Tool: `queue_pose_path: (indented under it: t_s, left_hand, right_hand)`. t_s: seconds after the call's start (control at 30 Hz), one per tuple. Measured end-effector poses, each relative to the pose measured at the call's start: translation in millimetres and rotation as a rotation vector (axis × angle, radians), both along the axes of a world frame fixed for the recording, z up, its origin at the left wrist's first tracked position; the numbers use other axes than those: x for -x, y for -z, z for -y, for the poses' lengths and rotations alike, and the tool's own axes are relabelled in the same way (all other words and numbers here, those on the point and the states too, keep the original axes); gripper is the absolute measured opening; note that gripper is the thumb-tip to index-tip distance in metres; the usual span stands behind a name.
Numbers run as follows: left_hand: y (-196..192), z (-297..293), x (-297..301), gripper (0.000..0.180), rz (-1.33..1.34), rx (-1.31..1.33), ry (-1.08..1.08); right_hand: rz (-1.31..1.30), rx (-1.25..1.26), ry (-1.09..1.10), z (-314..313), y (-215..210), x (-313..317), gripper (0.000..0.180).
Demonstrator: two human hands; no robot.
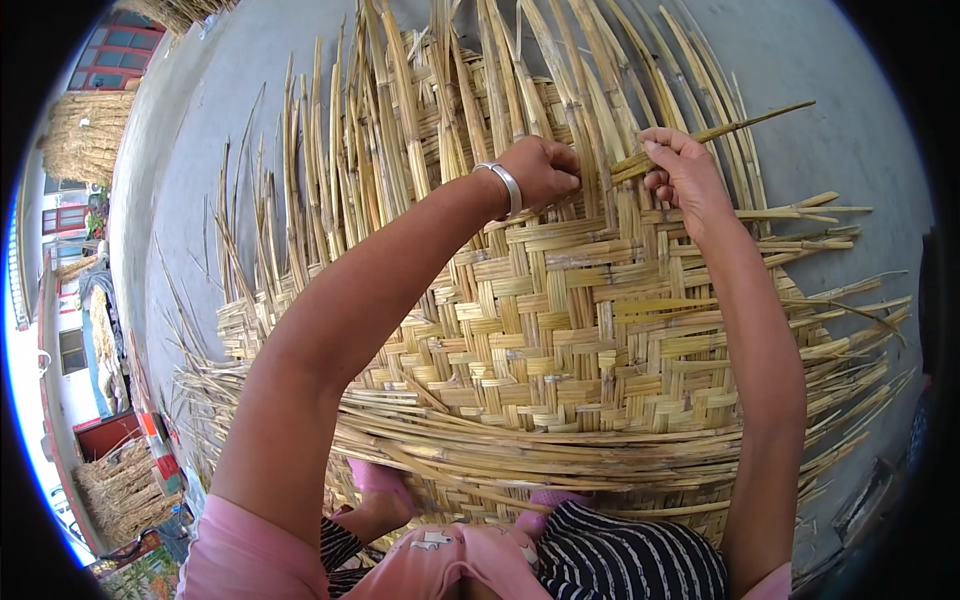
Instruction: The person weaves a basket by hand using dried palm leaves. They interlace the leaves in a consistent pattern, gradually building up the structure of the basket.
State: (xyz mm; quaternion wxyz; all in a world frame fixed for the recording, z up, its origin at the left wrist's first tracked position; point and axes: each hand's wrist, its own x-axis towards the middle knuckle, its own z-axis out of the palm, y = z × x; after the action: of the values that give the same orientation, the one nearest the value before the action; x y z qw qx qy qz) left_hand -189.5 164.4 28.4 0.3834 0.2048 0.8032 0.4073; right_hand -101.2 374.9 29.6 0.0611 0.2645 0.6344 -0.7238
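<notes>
A half-woven reed mat point(520, 320) in a zigzag pattern spreads before me, its loose upright strips point(408, 110) fanning away at the far side. My right hand point(688, 180) pinches a split reed strip point(735, 126) between thumb and fingers. That strip lies crosswise, its thin end pointing right and its other end passing among the upright strips. Just left of there, my left hand point(540, 178), with a silver bracelet point(509, 190) at the wrist, is closed at the weaving edge. What its curled fingers hold is hidden.
A bundle of loose reeds point(520, 458) lies across the near part of the mat, by my pink shoes point(380, 485). Strip ends stick out at the right side. Grey concrete floor point(835, 130) surrounds the mat. Straw stacks point(90, 135) stand at far left.
</notes>
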Motion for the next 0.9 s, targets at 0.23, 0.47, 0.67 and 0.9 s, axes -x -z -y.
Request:
queue_pose_path:
  t_s: [0.23, 0.47, 0.67, 0.9]
  left_hand:
    - [-6, -1, -9, 0.028, -0.101, 0.021, -0.002]
    - [-9, -6, 8, 0.037, -0.063, 0.116, 0.109]
    - [-4, -12, 14, 0.034, -0.042, 0.145, 0.135]
    - [-1, -10, 26, 0.016, -0.011, 0.095, 0.167]
  right_hand:
    - [-0.179, -0.13, 0.0, 7, 5, 3, 0.018]
    - [-0.339, -0.297, -0.004, 12, 6, -7, 0.017]
    - [-0.373, -0.296, 0.05, 13, 15, -21, 0.018]
    - [-0.197, 0.031, 0.089, 4, 10, 0, 0.021]
